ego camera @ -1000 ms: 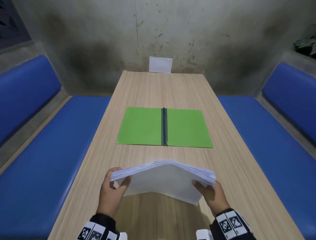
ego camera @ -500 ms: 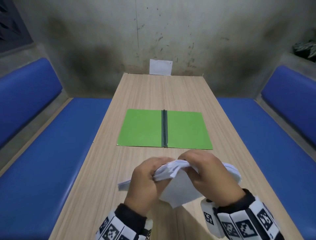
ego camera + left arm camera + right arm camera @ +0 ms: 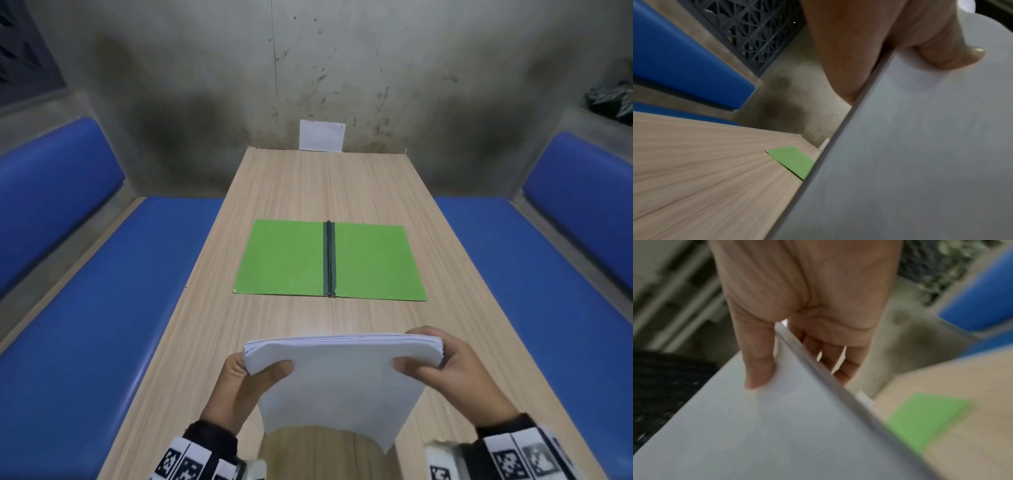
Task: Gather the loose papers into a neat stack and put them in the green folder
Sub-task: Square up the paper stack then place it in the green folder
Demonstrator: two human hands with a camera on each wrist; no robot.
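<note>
The papers [image 3: 342, 370] are back in one squared bundle, held upright above the near end of the surface [image 3: 308, 192], their top edges lined up and the lower edge sagging toward the person. Half a second ago both hands were bunched together over the middle of the sheets, which were crumpled and fanned; now the hands have moved out to the two upper corners and the pile reads as a single block. The left hand [image 3: 246, 380] pinches the left corner, thumb across the front sheet; the right hand [image 3: 445, 370] grips the right corner the same way, fingers behind. The green folder [image 3: 284, 260] lies open and flat farther along the surface, well apart from the bundle, its dark spine running down the middle and both leaves bare. The gathering step looks close to done; what remains, by this reading, is carrying the bundle forward, laying it on one leaf and closing the cover.
</note>
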